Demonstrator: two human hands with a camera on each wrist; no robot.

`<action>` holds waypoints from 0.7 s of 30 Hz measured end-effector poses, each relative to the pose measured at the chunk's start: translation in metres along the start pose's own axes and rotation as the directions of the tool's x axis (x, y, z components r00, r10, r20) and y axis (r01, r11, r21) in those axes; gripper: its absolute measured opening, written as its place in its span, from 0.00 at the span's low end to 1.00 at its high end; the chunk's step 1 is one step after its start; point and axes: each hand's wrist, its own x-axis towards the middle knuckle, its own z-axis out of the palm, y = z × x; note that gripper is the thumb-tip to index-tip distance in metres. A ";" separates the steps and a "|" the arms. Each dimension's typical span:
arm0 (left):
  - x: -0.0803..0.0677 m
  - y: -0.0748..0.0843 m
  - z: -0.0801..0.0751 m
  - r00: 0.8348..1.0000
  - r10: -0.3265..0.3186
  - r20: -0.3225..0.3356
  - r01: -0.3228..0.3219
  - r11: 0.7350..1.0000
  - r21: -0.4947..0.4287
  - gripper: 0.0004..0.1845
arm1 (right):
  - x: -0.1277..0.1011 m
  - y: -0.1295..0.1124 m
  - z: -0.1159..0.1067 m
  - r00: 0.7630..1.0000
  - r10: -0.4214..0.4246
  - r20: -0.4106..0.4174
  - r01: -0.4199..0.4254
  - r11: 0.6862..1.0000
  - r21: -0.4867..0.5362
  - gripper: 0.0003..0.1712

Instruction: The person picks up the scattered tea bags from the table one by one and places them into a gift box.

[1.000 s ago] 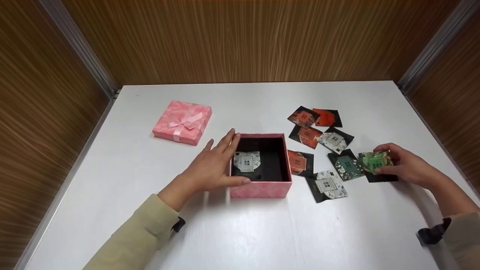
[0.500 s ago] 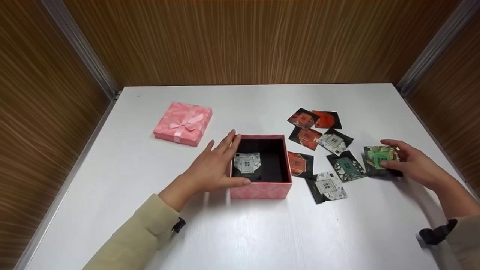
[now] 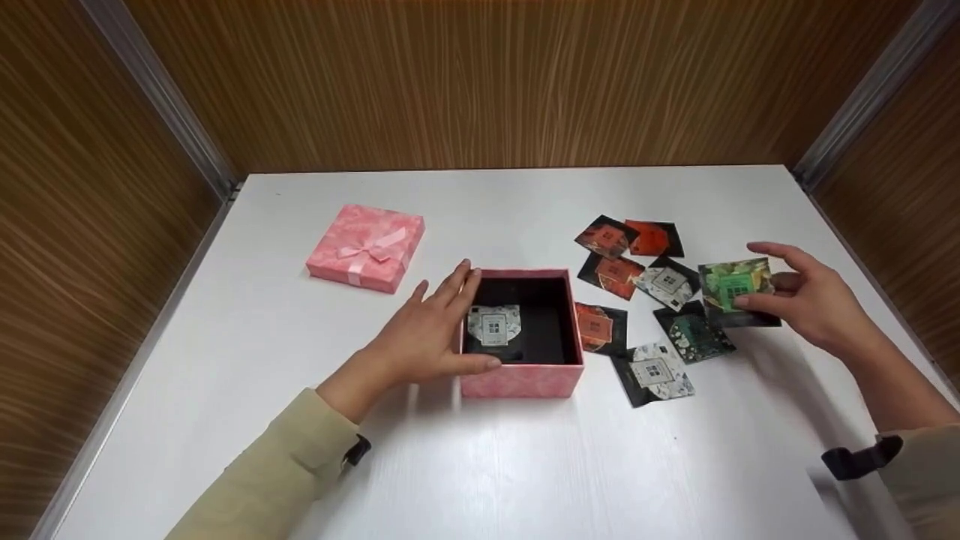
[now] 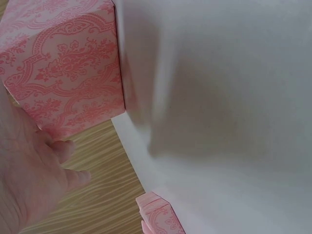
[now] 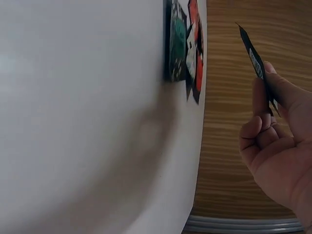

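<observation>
In the head view, my right hand (image 3: pixel 814 304) pinches a green-labelled sachet (image 3: pixel 733 289) between thumb and fingers. The right wrist view shows this dark sachet (image 5: pixel 253 56) edge-on, held up off the table. My left hand (image 3: pixel 420 337) lies with extended fingers against the left side of an open pink box (image 3: pixel 517 381), its thumb along the front rim. Inside the box a white-labelled sachet (image 3: pixel 493 328) lies on the left of the dark floor. In the left wrist view, the patterned box wall (image 4: pixel 68 68) stands beside the left hand (image 4: pixel 29 170).
Several red-labelled and white-labelled sachets lie loosely right of the box, including a red one (image 3: pixel 600 330) and a white one (image 3: pixel 654 371). A dark green sachet (image 3: pixel 688 337) lies partly behind the held one. The pink lid (image 3: pixel 367 244) with a bow rests back left.
My right hand has lifted the green-labelled sachet off the table, then moved it leftward and away from me. My left hand and the box have stayed put.
</observation>
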 end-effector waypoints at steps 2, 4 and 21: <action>0.000 0.000 0.000 1.000 0.002 -0.004 -0.002 1.000 0.000 0.68 | 0.000 -0.013 0.006 0.999 -0.040 -0.017 0.041 0.998 0.055 0.34; -0.001 0.000 0.000 1.000 0.001 -0.003 -0.001 1.000 -0.001 0.68 | 0.000 -0.028 0.013 0.996 -0.083 -0.044 0.087 0.992 0.088 0.27; -0.001 -0.001 0.001 1.000 -0.005 0.007 0.005 1.000 -0.004 0.68 | -0.002 -0.118 0.060 0.952 -0.306 0.018 0.303 0.949 0.086 0.19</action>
